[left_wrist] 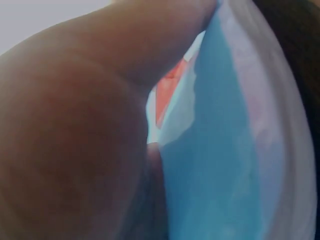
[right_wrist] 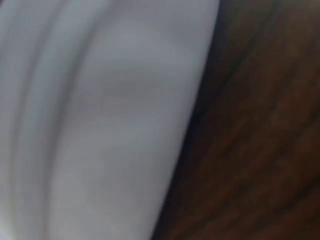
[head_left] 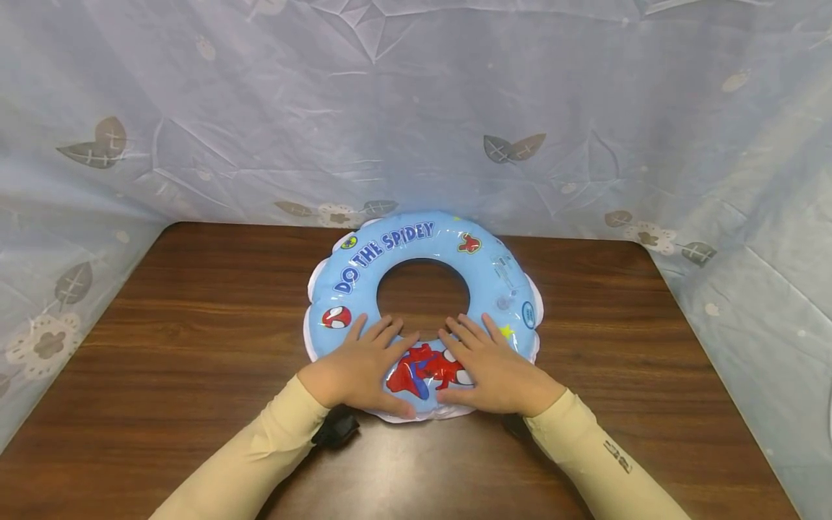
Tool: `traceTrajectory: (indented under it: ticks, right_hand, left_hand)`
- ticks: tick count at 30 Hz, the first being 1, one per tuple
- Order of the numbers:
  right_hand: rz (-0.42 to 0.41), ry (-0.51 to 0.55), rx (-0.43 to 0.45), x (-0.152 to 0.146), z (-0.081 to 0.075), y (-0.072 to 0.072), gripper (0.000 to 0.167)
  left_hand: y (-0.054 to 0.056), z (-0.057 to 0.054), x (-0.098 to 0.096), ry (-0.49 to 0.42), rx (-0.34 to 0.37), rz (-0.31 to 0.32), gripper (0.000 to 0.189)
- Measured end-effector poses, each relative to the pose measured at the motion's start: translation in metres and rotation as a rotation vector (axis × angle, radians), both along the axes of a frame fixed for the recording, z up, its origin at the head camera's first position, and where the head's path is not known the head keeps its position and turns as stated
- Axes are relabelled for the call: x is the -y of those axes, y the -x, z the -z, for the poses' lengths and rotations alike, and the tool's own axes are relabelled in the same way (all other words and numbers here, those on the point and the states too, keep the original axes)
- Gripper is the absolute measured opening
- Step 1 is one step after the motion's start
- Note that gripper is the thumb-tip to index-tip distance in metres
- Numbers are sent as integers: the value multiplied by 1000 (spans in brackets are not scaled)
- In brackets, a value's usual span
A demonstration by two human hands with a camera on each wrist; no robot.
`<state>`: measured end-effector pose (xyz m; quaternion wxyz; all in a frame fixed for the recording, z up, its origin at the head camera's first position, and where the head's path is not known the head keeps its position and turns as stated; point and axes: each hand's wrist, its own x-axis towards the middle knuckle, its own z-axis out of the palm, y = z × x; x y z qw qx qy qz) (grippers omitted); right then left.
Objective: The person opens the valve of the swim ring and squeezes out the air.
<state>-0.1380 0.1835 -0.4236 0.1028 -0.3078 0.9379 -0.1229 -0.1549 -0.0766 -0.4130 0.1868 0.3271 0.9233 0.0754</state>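
Observation:
An inflated blue swim ring (head_left: 344, 282) with a white underside lies flat on the table, printed with "DO THE SPIDEY" and red cartoon figures. On its near left part rests my left hand (head_left: 364, 365), fingers spread and straight. My right hand (head_left: 497, 365) lies likewise on the near right part, fingertips by the hole. Between the two hands shows a red and blue printed figure. In the left wrist view the left hand (left_wrist: 75, 125) is against the ring's blue side (left_wrist: 215, 140). The right wrist view holds only the ring's blurred white edge (right_wrist: 120, 130) and wood.
The brown wooden table (head_left: 195, 339) reaches out on both sides of the ring. A pale grey curtain (head_left: 416, 108) with leaf and flower prints hangs behind it and along both sides. A black object (head_left: 336, 427) sits under the left wrist.

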Motion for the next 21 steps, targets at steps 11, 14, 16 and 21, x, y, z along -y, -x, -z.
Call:
traceTrajectory:
  ticks: [11, 14, 16, 21]
  right_hand:
    - [11, -27, 32, 2, 2, -1, 96]
    - [10, -33, 37, 2, 3, -1, 96]
    - [11, -36, 43, 2, 3, -1, 96]
    - [12, -41, 58, 2, 3, -1, 96]
  left_hand:
    - [-1, 0, -3, 2, 8, -11, 110]
    - [-2, 0, -3, 8, 2, -16, 110]
    - [-2, 0, -3, 10, 1, -17, 111]
    - [-2, 0, -3, 3, 4, -16, 110]
